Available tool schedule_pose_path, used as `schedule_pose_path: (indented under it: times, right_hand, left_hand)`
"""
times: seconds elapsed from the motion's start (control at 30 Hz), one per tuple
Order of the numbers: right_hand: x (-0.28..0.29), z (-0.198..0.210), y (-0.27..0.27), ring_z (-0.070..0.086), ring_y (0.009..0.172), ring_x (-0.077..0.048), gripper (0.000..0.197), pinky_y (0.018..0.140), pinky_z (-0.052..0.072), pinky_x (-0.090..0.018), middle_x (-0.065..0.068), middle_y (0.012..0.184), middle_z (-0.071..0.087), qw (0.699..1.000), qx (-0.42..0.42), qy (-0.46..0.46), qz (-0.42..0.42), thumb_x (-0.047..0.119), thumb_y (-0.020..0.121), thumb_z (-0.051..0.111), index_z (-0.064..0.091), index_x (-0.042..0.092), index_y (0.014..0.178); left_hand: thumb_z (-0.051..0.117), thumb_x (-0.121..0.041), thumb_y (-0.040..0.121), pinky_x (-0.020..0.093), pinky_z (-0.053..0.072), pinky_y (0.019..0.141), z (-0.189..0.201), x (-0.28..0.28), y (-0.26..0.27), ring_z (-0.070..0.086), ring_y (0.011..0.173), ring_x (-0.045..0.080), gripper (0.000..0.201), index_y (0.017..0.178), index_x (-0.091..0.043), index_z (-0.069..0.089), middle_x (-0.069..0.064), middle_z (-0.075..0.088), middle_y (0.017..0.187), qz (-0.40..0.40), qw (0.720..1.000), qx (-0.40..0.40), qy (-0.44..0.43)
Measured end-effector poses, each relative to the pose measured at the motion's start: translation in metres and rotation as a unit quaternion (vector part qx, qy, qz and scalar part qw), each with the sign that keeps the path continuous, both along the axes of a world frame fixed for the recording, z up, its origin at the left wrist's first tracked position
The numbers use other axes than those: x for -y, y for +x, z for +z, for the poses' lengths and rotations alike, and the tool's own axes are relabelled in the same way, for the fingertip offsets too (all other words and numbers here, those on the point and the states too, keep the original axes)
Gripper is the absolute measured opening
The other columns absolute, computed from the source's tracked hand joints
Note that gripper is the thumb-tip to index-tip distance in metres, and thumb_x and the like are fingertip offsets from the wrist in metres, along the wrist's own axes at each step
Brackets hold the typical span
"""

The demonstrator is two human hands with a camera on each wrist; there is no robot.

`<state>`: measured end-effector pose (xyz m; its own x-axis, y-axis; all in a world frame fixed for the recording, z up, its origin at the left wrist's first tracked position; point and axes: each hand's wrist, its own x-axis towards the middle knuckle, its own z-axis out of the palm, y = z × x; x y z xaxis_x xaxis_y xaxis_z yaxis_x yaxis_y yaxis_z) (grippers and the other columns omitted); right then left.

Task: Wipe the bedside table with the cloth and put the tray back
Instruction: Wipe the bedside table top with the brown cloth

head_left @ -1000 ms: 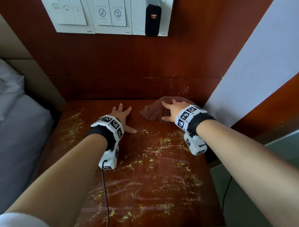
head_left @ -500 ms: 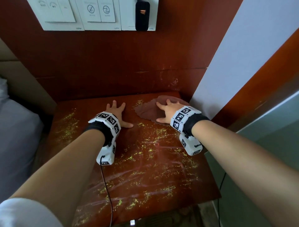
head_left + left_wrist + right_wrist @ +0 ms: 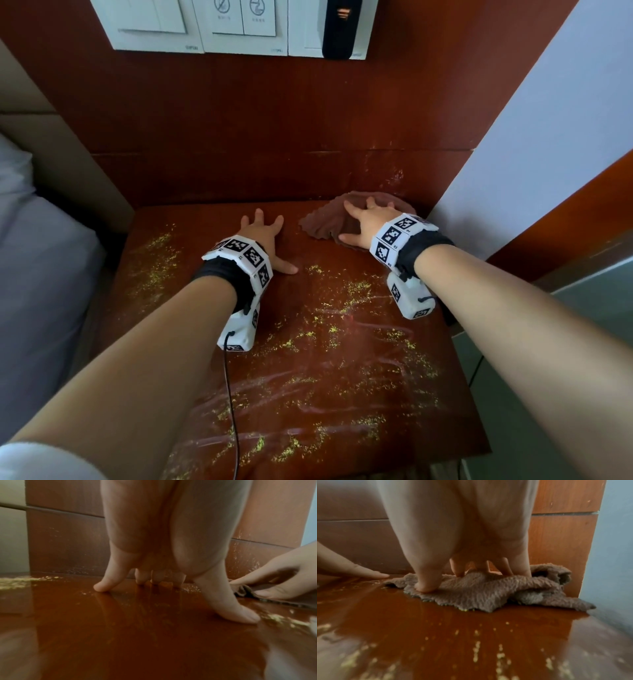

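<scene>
A crumpled brown cloth [image 3: 325, 219] [image 3: 488, 593] lies in the back right corner of the reddish wooden bedside table [image 3: 325, 370]. My right hand [image 3: 366, 222] [image 3: 462, 574] presses flat on the cloth, fingers spread. On the bare wood just left of the cloth, my left hand [image 3: 263, 233] [image 3: 154, 582] rests on spread fingertips, holding nothing. Yellow crumbs [image 3: 356, 287] and pale smears cover the middle and front of the top. No tray shows in any view.
A wooden wall panel [image 3: 274, 144] rises behind the table, with white switch plates [image 3: 205, 27] and a black plugged-in device [image 3: 342, 27]. A white wall [image 3: 548, 137] closes the right side. A bed with grey sheet [image 3: 37, 274] lies to the left.
Both hands stay planted where they were, the right on the cloth in the corner. Only the head camera has shifted its view.
</scene>
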<state>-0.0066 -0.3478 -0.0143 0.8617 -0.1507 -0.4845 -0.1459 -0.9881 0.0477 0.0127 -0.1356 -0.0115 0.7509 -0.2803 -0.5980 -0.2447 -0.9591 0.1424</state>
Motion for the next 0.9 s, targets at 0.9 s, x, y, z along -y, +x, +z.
schedule_pose_path:
  times: [0.9]
  right_hand:
    - [-0.065, 0.022, 0.009, 0.028, 0.142, -0.035, 0.068, 0.114, 0.029, -0.041, -0.016, 0.157, 0.022, 0.987, 0.086, 0.129, 0.046, 0.045, 0.094, 0.049, 0.019, 0.026, 0.152]
  left_hand:
    - [0.062, -0.035, 0.089, 0.052, 0.022, 0.116, 0.044, -0.033, -0.036, 0.018, 0.145, 0.034, 0.078, 0.151, -0.019, 0.017, 0.016, 0.003, 0.159, 0.081, 0.992, 0.097, 0.014]
